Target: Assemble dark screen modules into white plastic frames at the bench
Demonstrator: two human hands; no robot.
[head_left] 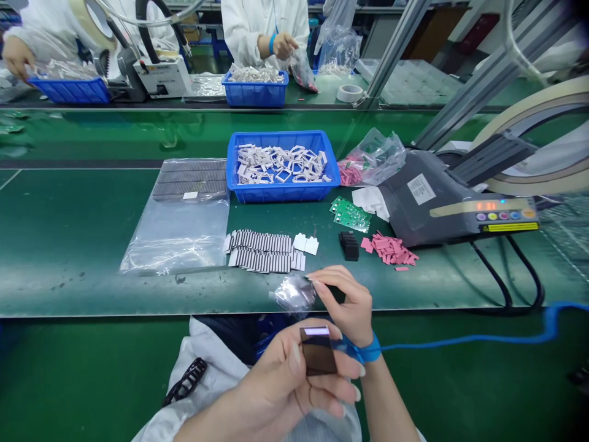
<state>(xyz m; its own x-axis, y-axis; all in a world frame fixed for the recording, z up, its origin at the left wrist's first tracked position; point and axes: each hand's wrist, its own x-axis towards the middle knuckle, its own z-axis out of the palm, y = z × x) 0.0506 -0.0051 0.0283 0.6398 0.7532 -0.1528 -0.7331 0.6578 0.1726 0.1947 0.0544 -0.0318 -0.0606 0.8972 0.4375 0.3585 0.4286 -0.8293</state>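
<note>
Electronics assembly line: green conveyor bench (pixel 92 245), blue parts bins (pixel 280 190) (white-coated co-workers (pixel 264 24) opposite).

Left hand (pixel 285 380) holds a small dark plate (pixel 317 355) with a smooth, semi-gloss brown face and a bright reflective strip along its top edge (material cannot be told). Right hand (pixel 352 304) pinches a scrap of clear film (pixel 293 293), crinkled and shiny.

- **Wrist strap** (pixel 365 351): blue, cloth-like.
- **Cord** (pixel 460 339): smooth blue plastic.
- **Bench mat** (pixel 69 245): green, smooth, satin sheen, scuffed in places.
- **Bin** (pixel 280 193): blue moulded plastic, matt.
- **Frames** (pixel 280 166): white matt plastic.
- **Bag** (pixel 179 236): clear glossy plastic.
- **Pink pads** (pixel 391 248): matt, soft-looking.
- **Dispenser casing** (pixel 405 221): dark grey, matt.
</note>
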